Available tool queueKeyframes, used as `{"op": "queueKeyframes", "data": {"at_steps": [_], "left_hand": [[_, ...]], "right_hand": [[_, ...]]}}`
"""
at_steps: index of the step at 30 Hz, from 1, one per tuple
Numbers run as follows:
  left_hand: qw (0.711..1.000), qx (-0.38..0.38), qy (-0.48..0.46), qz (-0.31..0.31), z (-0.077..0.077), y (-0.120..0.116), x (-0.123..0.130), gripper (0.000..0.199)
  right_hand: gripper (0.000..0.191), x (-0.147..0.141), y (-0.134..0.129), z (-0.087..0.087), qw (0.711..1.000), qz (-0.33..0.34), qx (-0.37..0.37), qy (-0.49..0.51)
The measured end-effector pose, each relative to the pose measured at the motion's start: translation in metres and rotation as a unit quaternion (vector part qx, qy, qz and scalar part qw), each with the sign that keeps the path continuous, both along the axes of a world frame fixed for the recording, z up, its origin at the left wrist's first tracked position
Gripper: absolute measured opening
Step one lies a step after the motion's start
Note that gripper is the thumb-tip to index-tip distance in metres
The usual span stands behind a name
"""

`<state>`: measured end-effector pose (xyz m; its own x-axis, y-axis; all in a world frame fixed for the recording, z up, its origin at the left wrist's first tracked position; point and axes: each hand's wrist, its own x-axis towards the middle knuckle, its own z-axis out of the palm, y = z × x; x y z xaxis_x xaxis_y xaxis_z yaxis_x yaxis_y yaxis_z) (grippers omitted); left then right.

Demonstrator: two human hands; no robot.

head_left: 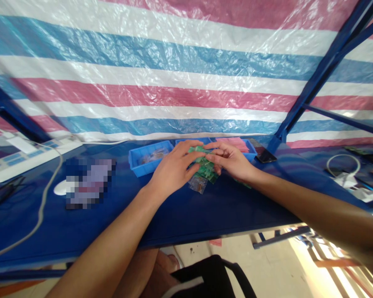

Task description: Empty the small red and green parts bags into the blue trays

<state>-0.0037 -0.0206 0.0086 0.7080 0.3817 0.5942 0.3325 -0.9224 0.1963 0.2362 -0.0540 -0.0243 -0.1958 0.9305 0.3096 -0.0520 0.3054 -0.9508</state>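
A heap of small green pieces [207, 170], too small to name, lies in front of the blue bins. My left hand [175, 165] reaches over its left side, fingers stretched out and apart, touching the pieces. At the right side of the heap, my right hand [228, 158] has its thumb and fingers drawn together; whatever is between them is hidden. A small clear plastic bag [198, 185] with something brownish inside rests just below the heap. Behind the hands stand a blue bin [138, 169] with small bagged items and another blue bin [252, 155] holding pink packets [233, 143].
A dark phone [264, 155] lies right of the bins. On the left are a white mouse-like object [60, 187], a blurred-out item [91, 182], a power strip [34, 159] and a white cable [43, 203]. A coiled white cable [343, 165] sits far right on the blue table [186, 219].
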Motion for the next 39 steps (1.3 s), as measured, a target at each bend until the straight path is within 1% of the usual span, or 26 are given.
{"op": "queueKeyframes", "data": {"at_steps": [2, 3, 5, 9, 11, 13, 15, 17, 21, 23, 26, 28, 29, 31, 34, 37, 38, 39], "left_hand": [[1.000, 0.006, -0.003, 0.006, 0.000, 0.001, -0.001, 0.026], [1.000, 0.003, -0.005, 0.008, -0.001, 0.001, -0.001, 0.025], [1.000, -0.008, -0.004, 0.018, -0.001, 0.001, -0.001, 0.024], [0.998, -0.026, 0.005, 0.052, -0.001, -0.003, 0.000, 0.027], [0.998, -0.032, 0.007, 0.060, -0.001, -0.005, 0.001, 0.029], [0.998, -0.029, -0.005, 0.060, 0.001, -0.008, 0.002, 0.038], [0.998, -0.012, -0.025, 0.048, 0.002, -0.009, 0.003, 0.054], [0.999, 0.016, -0.028, 0.034, 0.001, -0.007, 0.003, 0.060], [0.999, 0.050, 0.008, 0.015, -0.003, -0.001, 0.002, 0.046], [0.998, 0.054, 0.016, 0.013, -0.005, 0.002, 0.001, 0.037], [0.998, 0.044, 0.007, 0.034, -0.006, 0.002, 0.000, 0.027], [0.998, 0.035, -0.005, 0.058, -0.005, 0.000, 0.000, 0.025], [0.997, 0.032, -0.006, 0.068, -0.004, -0.001, 0.000, 0.025], [0.996, 0.028, 0.001, 0.084, -0.003, -0.002, 0.001, 0.026], [0.995, 0.026, 0.027, 0.095, -0.002, -0.005, 0.003, 0.029], [0.994, 0.001, 0.024, 0.105, -0.001, -0.007, 0.003, 0.026], [0.994, -0.013, 0.010, 0.106, -0.001, -0.007, 0.004, 0.031], [0.994, -0.025, -0.007, 0.103, 0.000, -0.008, 0.004, 0.045]], "right_hand": [[0.040, 0.000, -0.001, 0.000, 1.000, 0.011, -0.005, -0.010], [0.039, 0.000, -0.002, 0.000, 1.000, 0.016, -0.008, -0.016], [0.042, 0.000, -0.003, 0.002, 0.999, 0.018, -0.014, -0.029], [0.042, -0.001, -0.006, 0.004, 0.997, -0.018, -0.011, -0.075], [0.046, -0.001, -0.006, 0.003, 0.996, -0.027, -0.009, -0.080], [0.051, -0.001, -0.005, 0.003, 0.998, -0.030, -0.021, -0.050], [0.051, -0.001, -0.003, 0.002, 0.998, -0.034, -0.043, -0.007], [0.052, -0.002, -0.003, 0.002, 0.997, -0.027, -0.066, 0.027], [0.047, -0.004, -0.003, 0.002, 0.990, 0.026, -0.120, 0.065], [0.044, -0.006, -0.004, 0.003, 0.988, 0.042, -0.129, 0.070], [0.038, -0.006, -0.004, 0.005, 0.990, 0.035, -0.110, 0.086], [0.037, -0.006, -0.004, 0.005, 0.990, 0.029, -0.096, 0.099], [0.039, -0.005, -0.003, 0.005, 0.991, 0.029, -0.091, 0.097], [0.042, -0.003, -0.002, 0.003, 0.994, 0.033, -0.080, 0.067], [0.036, -0.002, -0.002, 0.000, 0.998, 0.027, -0.062, 0.008], [0.037, -0.002, -0.002, -0.003, 0.998, 0.015, -0.059, 0.000], [0.039, -0.002, -0.002, -0.003, 0.998, 0.010, -0.060, 0.006], [0.041, -0.003, -0.002, -0.004, 0.998, 0.007, -0.061, 0.014]]}}
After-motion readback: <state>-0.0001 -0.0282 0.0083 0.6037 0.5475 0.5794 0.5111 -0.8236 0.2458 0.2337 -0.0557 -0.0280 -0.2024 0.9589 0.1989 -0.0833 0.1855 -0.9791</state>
